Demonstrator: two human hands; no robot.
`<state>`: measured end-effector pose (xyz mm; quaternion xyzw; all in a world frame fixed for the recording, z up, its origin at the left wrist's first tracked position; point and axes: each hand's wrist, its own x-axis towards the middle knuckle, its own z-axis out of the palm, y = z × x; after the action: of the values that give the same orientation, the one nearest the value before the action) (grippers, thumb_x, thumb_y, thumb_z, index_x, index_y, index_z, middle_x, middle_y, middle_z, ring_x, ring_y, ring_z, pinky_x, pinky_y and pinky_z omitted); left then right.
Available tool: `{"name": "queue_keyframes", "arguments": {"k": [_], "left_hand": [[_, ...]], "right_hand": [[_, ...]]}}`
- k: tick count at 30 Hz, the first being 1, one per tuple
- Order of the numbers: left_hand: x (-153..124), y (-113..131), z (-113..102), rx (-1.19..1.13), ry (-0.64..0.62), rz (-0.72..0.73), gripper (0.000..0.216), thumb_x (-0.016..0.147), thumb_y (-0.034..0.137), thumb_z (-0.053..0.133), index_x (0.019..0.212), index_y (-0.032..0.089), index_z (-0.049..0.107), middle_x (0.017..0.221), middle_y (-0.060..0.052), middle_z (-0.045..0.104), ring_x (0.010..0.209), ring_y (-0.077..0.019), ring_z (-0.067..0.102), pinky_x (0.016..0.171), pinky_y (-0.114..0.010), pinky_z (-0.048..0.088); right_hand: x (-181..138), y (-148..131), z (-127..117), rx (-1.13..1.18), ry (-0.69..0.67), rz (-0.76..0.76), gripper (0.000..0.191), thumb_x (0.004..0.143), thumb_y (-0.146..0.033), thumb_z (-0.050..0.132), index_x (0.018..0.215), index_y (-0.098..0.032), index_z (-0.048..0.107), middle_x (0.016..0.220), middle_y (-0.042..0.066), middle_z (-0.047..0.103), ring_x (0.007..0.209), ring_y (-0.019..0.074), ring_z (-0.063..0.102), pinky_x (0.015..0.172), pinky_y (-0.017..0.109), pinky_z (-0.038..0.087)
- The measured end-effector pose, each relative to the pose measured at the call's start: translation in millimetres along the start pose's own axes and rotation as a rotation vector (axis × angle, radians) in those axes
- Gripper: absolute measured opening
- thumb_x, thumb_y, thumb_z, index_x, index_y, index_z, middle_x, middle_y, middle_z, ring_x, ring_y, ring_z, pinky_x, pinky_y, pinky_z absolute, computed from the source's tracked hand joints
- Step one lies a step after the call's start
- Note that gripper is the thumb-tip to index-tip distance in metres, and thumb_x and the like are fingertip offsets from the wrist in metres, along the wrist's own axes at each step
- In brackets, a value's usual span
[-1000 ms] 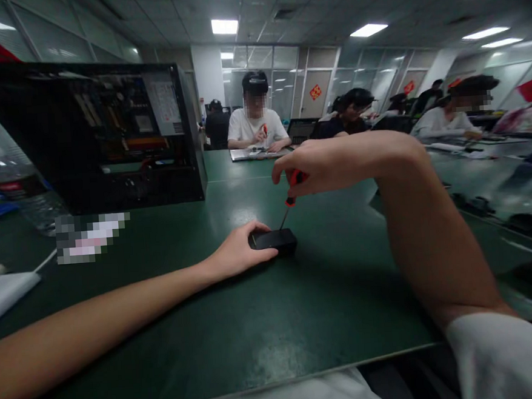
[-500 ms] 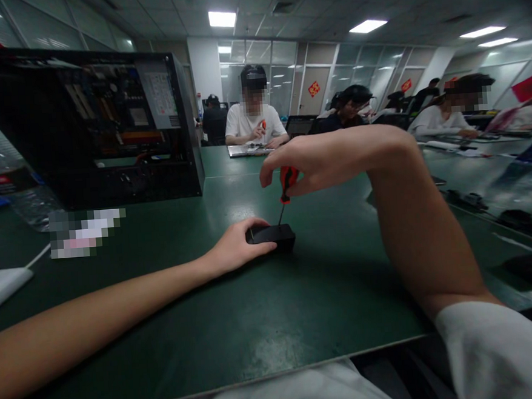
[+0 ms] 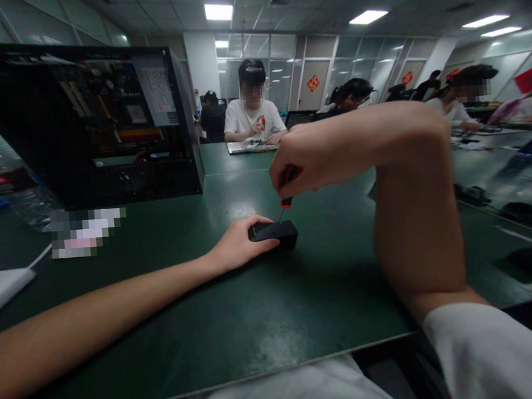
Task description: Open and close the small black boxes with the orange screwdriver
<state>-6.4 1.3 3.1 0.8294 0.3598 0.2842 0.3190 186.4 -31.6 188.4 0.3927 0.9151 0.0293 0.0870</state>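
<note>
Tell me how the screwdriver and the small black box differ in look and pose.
The screwdriver is slim and red-and-black; the black box is chunky and mostly black. The screwdriver slants in the right hand; the black box rests on the table, gripped by the left hand. Both are held.

Left hand around black block, right hand holding screwdriver against its top, green table beneath

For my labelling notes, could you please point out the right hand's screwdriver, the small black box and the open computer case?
Screwdriver (image 3: pixel 286 203): head view, lower end of its handle.
Small black box (image 3: pixel 276 230): head view, its upper face.
Computer case (image 3: pixel 186 123): head view, its right side wall.
</note>
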Motion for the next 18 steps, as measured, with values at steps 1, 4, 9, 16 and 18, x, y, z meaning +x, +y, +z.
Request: {"name": "queue_keyframes", "arguments": {"k": [1, 4, 9, 16, 18], "left_hand": [[0.0, 0.3, 0.1, -0.003, 0.002, 0.000, 0.046, 0.081, 0.044, 0.077, 0.118, 0.017, 0.071, 0.110, -0.006, 0.074, 0.100, -0.0266, 0.067, 0.089, -0.035, 0.051], [-0.4, 1.6, -0.1, -0.013, -0.004, -0.009, 0.046, 0.080, 0.043, 0.078, 0.117, 0.017, 0.071, 0.110, -0.006, 0.074, 0.099, -0.0261, 0.067, 0.089, -0.035, 0.051], [-1.4, 3.1, -1.0, -0.028, -0.011, 0.001, 0.045, 0.081, 0.042, 0.078, 0.118, 0.017, 0.071, 0.113, -0.007, 0.075, 0.103, -0.0270, 0.067, 0.091, -0.035, 0.050], [-1.6, 2.6, -0.5, -0.028, -0.008, 0.010, 0.045, 0.082, 0.044, 0.077, 0.117, 0.018, 0.071, 0.111, -0.006, 0.074, 0.101, -0.0268, 0.068, 0.090, -0.036, 0.051], [-1.8, 2.8, -0.4, -0.024, -0.006, 0.007, 0.045, 0.082, 0.044, 0.077, 0.117, 0.018, 0.071, 0.110, -0.006, 0.074, 0.099, -0.0264, 0.068, 0.090, -0.036, 0.052]], "right_hand": [[0.7, -1.5, -0.1, -0.019, 0.013, -0.033, 0.022, 0.088, -0.027, 0.058, 0.090, -0.018, 0.078, 0.075, -0.001, 0.070, 0.061, 0.0086, 0.053, 0.056, 0.023, 0.035], [1.7, -3.6, 1.8, -0.027, 0.004, -0.067, 0.022, 0.088, -0.028, 0.059, 0.090, -0.018, 0.079, 0.076, 0.000, 0.071, 0.062, 0.0084, 0.054, 0.056, 0.022, 0.035], [-1.2, -4.8, 4.5, 0.002, 0.004, -0.049, 0.020, 0.089, -0.031, 0.060, 0.093, -0.023, 0.079, 0.080, -0.003, 0.073, 0.061, 0.0087, 0.058, 0.054, 0.022, 0.037], [1.0, -0.3, 4.0, 0.058, 0.011, -0.047, 0.018, 0.091, -0.030, 0.063, 0.092, -0.022, 0.079, 0.084, 0.000, 0.076, 0.064, 0.0121, 0.060, 0.059, 0.026, 0.041], [1.8, 3.1, 4.0, 0.082, 0.024, -0.064, 0.018, 0.091, -0.029, 0.062, 0.093, -0.022, 0.079, 0.085, 0.000, 0.076, 0.067, 0.0127, 0.061, 0.060, 0.026, 0.042]]}}
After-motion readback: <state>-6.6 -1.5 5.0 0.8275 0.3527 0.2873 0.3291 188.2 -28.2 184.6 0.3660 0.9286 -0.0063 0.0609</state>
